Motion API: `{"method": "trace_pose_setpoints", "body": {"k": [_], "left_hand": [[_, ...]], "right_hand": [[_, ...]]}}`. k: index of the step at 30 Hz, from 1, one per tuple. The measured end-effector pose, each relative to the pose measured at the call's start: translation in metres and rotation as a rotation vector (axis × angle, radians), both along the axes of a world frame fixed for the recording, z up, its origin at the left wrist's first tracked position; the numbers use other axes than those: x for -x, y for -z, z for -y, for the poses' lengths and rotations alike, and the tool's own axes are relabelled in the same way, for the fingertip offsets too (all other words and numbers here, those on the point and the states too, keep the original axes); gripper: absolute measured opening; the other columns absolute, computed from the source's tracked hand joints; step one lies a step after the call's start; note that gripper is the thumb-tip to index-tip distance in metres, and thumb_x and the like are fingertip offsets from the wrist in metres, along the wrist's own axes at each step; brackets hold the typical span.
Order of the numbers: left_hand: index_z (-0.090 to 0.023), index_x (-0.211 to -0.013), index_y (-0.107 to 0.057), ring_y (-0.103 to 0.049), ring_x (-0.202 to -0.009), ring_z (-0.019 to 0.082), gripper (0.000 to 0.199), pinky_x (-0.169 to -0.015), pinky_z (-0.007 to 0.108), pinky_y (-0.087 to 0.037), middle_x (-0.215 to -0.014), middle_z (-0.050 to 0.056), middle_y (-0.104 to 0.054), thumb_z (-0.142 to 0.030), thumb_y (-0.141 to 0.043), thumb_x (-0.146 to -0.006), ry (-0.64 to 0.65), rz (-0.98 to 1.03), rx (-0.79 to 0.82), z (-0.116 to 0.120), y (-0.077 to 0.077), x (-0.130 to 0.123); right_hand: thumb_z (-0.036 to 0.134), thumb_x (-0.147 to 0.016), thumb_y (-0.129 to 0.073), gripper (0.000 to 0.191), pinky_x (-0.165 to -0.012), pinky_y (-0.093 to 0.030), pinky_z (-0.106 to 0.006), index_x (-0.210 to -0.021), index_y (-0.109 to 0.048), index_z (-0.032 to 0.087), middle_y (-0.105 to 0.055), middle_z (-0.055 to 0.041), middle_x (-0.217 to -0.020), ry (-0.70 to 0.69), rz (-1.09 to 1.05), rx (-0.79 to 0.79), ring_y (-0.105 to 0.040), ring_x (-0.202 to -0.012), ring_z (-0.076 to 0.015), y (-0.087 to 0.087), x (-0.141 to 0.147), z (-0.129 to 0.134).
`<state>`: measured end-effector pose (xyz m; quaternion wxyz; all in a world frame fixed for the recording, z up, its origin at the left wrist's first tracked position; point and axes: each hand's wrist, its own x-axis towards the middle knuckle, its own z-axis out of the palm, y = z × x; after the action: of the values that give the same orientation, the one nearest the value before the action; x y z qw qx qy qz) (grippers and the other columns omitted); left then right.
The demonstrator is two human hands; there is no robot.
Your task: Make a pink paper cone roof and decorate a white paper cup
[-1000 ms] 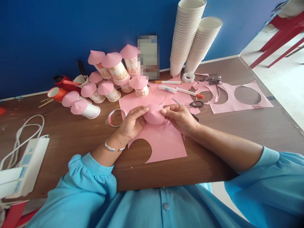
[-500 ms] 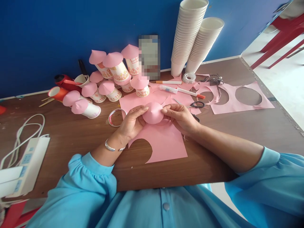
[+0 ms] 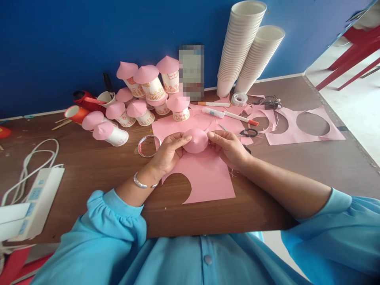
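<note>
A pink paper cone (image 3: 196,141) is held point up between my two hands, above a cut pink sheet (image 3: 212,178). My left hand (image 3: 170,150) pinches its left edge, thumb on top. On the opposite edge, my right hand (image 3: 228,146) has thumb and fingers closed on the paper. Black-handled scissors (image 3: 248,132) lie partly hidden beyond my right hand. A roll of tape (image 3: 149,146) rests left of the sheet. Behind stand several decorated paper cups with pink cone tops (image 3: 147,74).
Two tall stacks of white cups (image 3: 242,43) stand by the blue wall. Markers (image 3: 242,118), a small tape roll (image 3: 239,99) and pink paper with round holes (image 3: 292,126) lie at the right. A power strip (image 3: 40,202) with cables is at the left.
The view has shifted slightly, so the cups and wall items appear a little further right. Both hands keep their pinch on the cone, which looks slightly turned.
</note>
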<state>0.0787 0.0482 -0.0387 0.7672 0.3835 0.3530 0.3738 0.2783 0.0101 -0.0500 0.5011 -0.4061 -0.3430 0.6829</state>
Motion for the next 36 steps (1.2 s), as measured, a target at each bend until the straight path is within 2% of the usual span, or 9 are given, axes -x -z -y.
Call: {"method": "trace_pose_setpoints", "body": {"k": [5, 12, 16, 20, 24, 26, 30, 33, 36], "left_hand": [[-0.016, -0.074, -0.073, -0.06, -0.074, 0.012, 0.022, -0.073, 0.025, -0.048, -0.075, -0.001, -0.07, -0.033, -0.088, -0.076, -0.011, -0.004, 0.015, 0.0004, -0.0001, 0.0009], [-0.015, -0.067, -0.07, -0.057, -0.069, 0.011, 0.028, -0.07, 0.025, -0.046, -0.071, -0.001, -0.068, -0.034, -0.091, -0.072, -0.015, -0.011, 0.03, 0.0031, -0.0063, -0.0019], [-0.015, -0.07, -0.073, -0.059, -0.068, 0.014, 0.032, -0.068, 0.029, -0.046, -0.07, 0.002, -0.069, -0.042, -0.089, -0.075, -0.019, -0.014, 0.042, 0.002, -0.0029, -0.0022], [-0.016, -0.066, -0.07, -0.056, -0.061, 0.012, 0.04, -0.059, 0.026, -0.043, -0.065, 0.001, -0.064, -0.051, -0.086, -0.077, -0.107, -0.01, 0.035, -0.0016, 0.0016, -0.0018], [-0.017, -0.082, -0.075, -0.06, -0.067, 0.014, 0.04, -0.061, 0.027, -0.045, -0.076, 0.002, -0.07, -0.056, -0.082, -0.079, -0.069, -0.007, 0.032, -0.0017, -0.0018, -0.0022], [-0.016, -0.084, -0.075, -0.06, -0.07, 0.014, 0.038, -0.065, 0.027, -0.046, -0.079, 0.002, -0.07, -0.052, -0.084, -0.078, -0.026, 0.004, 0.024, 0.0, -0.0048, -0.0024], [-0.015, -0.074, -0.07, -0.057, -0.071, 0.011, 0.03, -0.07, 0.025, -0.045, -0.073, 0.0, -0.066, -0.037, -0.09, -0.074, 0.0, -0.019, -0.001, 0.0031, -0.0065, -0.0018], [-0.015, -0.072, -0.069, -0.055, -0.069, 0.011, 0.029, -0.069, 0.025, -0.043, -0.07, -0.001, -0.064, -0.035, -0.089, -0.075, 0.005, -0.018, -0.006, 0.0035, -0.0048, -0.0014], [-0.015, -0.071, -0.069, -0.057, -0.07, 0.011, 0.029, -0.071, 0.025, -0.044, -0.071, -0.001, -0.065, -0.036, -0.089, -0.075, 0.024, -0.008, 0.008, 0.0034, -0.0042, -0.0015]], "right_hand": [[0.049, -0.062, -0.097, 0.042, -0.065, -0.04, -0.027, -0.069, -0.071, 0.016, -0.064, 0.0013, -0.067, 0.005, -0.015, 0.04, -0.053, -0.065, -0.0118, -0.0013, 0.0007, 0.0001], [0.045, -0.067, -0.095, 0.037, -0.062, -0.041, -0.026, -0.067, -0.071, 0.016, -0.065, 0.0019, -0.065, -0.069, 0.014, 0.022, -0.054, -0.061, -0.0105, 0.0014, -0.0011, 0.0009], [0.044, -0.066, -0.095, 0.037, -0.062, -0.042, -0.027, -0.068, -0.071, 0.017, -0.066, 0.0018, -0.065, -0.058, 0.016, 0.046, -0.055, -0.062, -0.0112, 0.0016, -0.0017, 0.0011], [0.046, -0.063, -0.096, 0.04, -0.062, -0.042, -0.027, -0.066, -0.07, 0.017, -0.065, 0.0012, -0.063, -0.057, -0.007, 0.082, -0.055, -0.061, -0.0116, -0.0005, -0.0017, 0.0004], [0.046, -0.062, -0.097, 0.041, -0.062, -0.041, -0.027, -0.066, -0.07, 0.016, -0.064, 0.0009, -0.062, -0.053, -0.007, 0.09, -0.054, -0.06, -0.0113, -0.0017, -0.0013, 0.0001], [0.046, -0.062, -0.097, 0.04, -0.062, -0.041, -0.027, -0.067, -0.07, 0.016, -0.064, 0.001, -0.063, -0.047, -0.005, 0.091, -0.054, -0.06, -0.0114, -0.0016, -0.0012, 0.0], [0.049, -0.065, -0.095, 0.042, -0.061, -0.041, -0.027, -0.067, -0.069, 0.016, -0.064, 0.0006, -0.063, -0.045, 0.001, 0.08, -0.054, -0.06, -0.0118, -0.0019, -0.0003, 0.0004], [0.053, -0.065, -0.094, 0.044, -0.062, -0.044, -0.028, -0.067, -0.069, 0.017, -0.064, 0.0001, -0.064, -0.047, -0.006, 0.066, -0.055, -0.062, -0.0129, -0.003, 0.0011, 0.001], [0.049, -0.061, -0.097, 0.042, -0.065, -0.047, -0.028, -0.069, -0.071, 0.017, -0.066, -0.0001, -0.067, -0.07, -0.013, 0.077, -0.058, -0.065, -0.013, -0.0035, 0.0021, 0.0018]]}}
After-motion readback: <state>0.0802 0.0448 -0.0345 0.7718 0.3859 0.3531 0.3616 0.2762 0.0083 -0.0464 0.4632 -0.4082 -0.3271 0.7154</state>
